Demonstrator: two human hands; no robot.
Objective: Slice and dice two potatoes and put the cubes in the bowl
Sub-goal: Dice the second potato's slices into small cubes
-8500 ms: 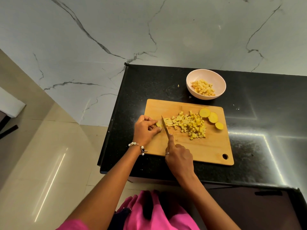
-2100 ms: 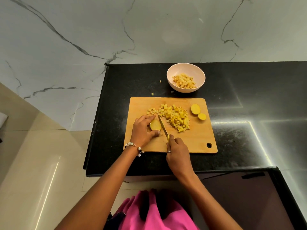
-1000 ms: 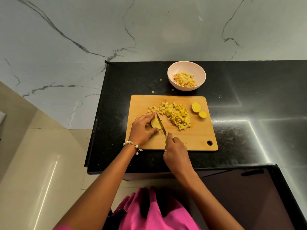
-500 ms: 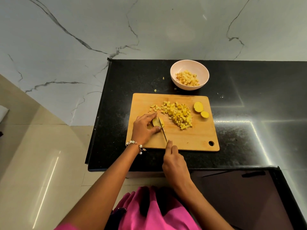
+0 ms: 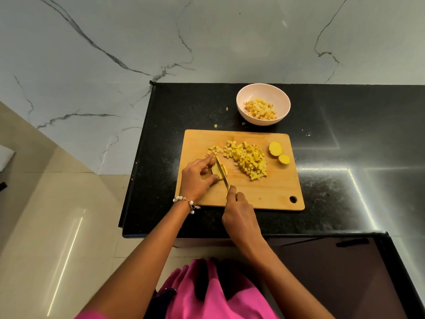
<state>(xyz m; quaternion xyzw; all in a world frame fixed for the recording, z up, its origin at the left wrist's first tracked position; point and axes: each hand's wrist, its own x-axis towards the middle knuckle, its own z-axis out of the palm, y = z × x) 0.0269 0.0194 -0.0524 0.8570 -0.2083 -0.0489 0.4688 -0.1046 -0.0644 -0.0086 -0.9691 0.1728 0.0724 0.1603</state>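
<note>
- Head view: the left hand [image 5: 199,178] pins a potato slice [image 5: 219,172] flat on the cutting board [image 5: 264,194], fingers [image 5: 208,160] curled over its far edge and thumb at its near-left edge, so it is holding the slice.
- Just right of those fingers, the right hand [image 5: 240,217] is wrapped round the handle of a knife [image 5: 222,172], with the forefinger stretched along the spine toward the blade.
- Its blade lies across the slice, tip pointing far and slightly left, heel toward the near side; a thin strip of potato shows on the blade's right, the bulk of the slice on its left under the left hand.
- What the next cut turns on, as I judge it: the uncut part lies left of the blade, so the knife must step leftward toward the holding fingers, which look very close to the edge already and would need to draw back.
- Farther right on the board sits a heap of potato cubes [image 5: 249,161], a few stragglers trailing to its left, beyond the knife tip.
- Two more potato rounds [image 5: 279,153] lie near the board's far right corner, touching or nearly so, not yet diced.
- Beyond the board's far edge, on the black counter [image 5: 345,157], a pale bowl [image 5: 280,97] already holds some cubes; a few scraps lie on the counter to its left.
- Judged from this, dicing is well along, but the heap is not yet in the bowl.
</note>
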